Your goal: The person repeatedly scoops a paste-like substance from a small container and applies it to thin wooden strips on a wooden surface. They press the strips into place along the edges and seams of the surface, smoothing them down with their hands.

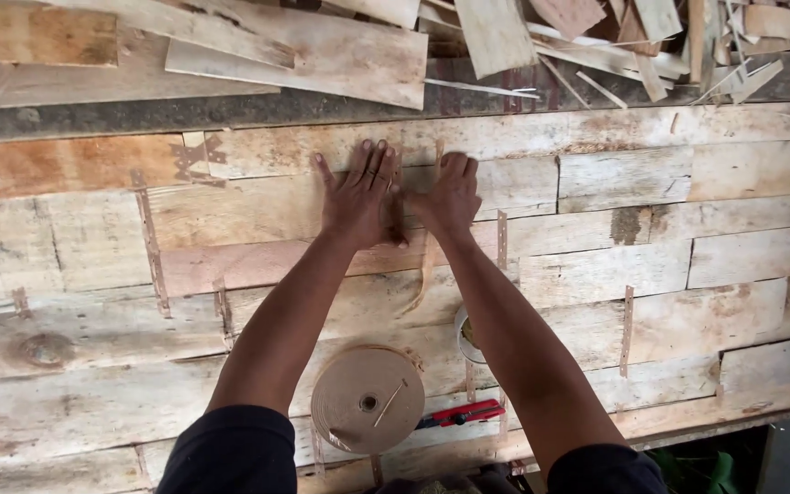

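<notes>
Both my hands rest side by side on a sheet of pale wood veneer pieces joined by strips of brown tape. My left hand lies flat with fingers spread, pressing the veneer. My right hand has its fingers curled down onto the surface right beside it, over a vertical brown tape strip that hangs loose below the hands. Whether the right fingers pinch the strip I cannot tell. A roll of brown paper tape lies flat near me, between my arms.
A red-handled cutter lies right of the tape roll. A small round container is partly hidden by my right forearm. Loose veneer scraps and boards pile up along the far side. The sheet's edge runs at lower right.
</notes>
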